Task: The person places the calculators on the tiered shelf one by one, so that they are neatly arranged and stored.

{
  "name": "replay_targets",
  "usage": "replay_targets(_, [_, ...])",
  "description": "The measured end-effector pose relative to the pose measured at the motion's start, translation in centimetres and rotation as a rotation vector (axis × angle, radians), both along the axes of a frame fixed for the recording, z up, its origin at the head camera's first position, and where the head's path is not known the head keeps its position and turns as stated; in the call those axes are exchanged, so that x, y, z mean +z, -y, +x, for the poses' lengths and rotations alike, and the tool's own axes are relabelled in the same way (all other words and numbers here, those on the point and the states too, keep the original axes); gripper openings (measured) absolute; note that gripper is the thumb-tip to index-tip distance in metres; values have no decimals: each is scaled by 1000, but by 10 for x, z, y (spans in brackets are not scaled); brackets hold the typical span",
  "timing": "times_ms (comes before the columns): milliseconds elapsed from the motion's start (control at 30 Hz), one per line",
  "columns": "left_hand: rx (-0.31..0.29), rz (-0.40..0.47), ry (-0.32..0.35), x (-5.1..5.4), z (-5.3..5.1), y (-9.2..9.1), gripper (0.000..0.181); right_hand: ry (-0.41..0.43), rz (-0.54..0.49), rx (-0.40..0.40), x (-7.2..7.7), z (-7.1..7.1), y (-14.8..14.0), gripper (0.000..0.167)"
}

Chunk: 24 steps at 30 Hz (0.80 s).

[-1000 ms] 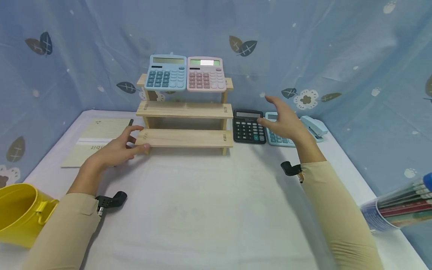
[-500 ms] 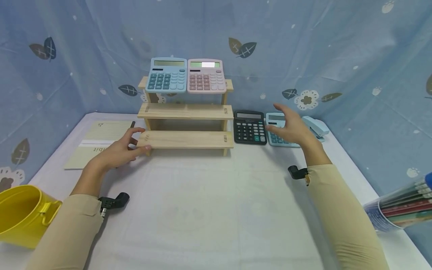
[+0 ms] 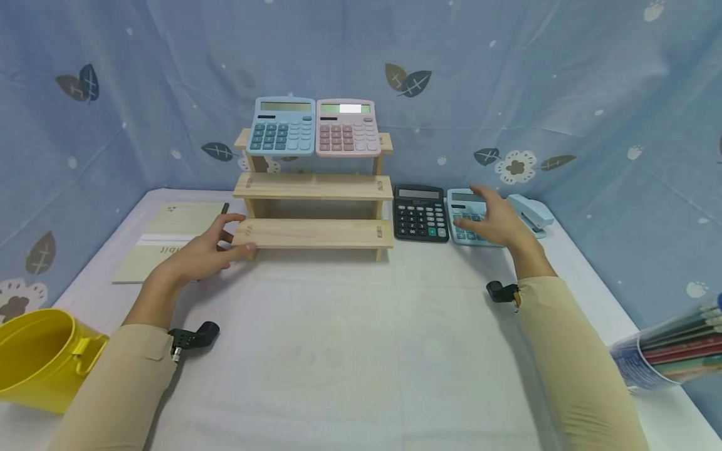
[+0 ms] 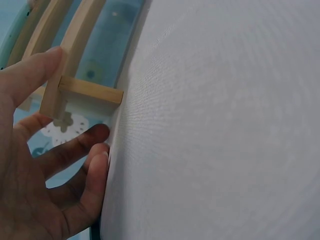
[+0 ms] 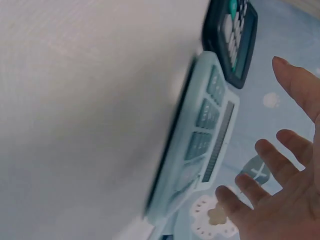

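Observation:
My left hand grips the left end of the lowest tier of a three-tier wooden display rack. In the left wrist view the thumb lies along the plank's edge, and the other fingers are spread around the tier's end. My right hand hovers over a light blue calculator lying right of the rack, thumb and fingers apart and nothing between them. The right wrist view shows a gap between that hand and the blue calculator. A black calculator lies between the rack and the blue one.
On the top tier stand a blue calculator and a pink calculator. A light blue stapler sits at the right back. An open notebook with a dark pen, a yellow bucket and a cup of pencils flank the table.
The right hand has moved right and lower, from near the black calculator to over the light blue one. The left hand keeps its hold on the rack. The view has shifted slightly.

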<state>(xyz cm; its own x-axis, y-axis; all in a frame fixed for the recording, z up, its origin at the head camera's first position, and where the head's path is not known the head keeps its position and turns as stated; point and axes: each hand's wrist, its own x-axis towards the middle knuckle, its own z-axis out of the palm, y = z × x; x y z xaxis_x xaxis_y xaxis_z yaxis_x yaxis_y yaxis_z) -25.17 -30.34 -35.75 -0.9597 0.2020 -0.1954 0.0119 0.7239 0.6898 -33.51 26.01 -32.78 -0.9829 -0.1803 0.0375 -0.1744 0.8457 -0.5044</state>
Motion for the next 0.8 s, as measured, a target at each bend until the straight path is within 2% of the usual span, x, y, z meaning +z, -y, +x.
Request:
replay_targets(167, [0,-2,2,0,0,1,88,37,-50,-50,-8,-2,-4,97])
replay_targets(300, [-2,2,-4,2,0,-2,89,73,-32,-63,-8,-4,-8,100])
replay_targets(567, [7,-53,-42,0,2,-2,89,218,-15,-30,-16,-9,-11,113])
replay_targets(800, [7,-34,-39,2,3,-4,88,266,-12,-36,-22,-10,-16,130])
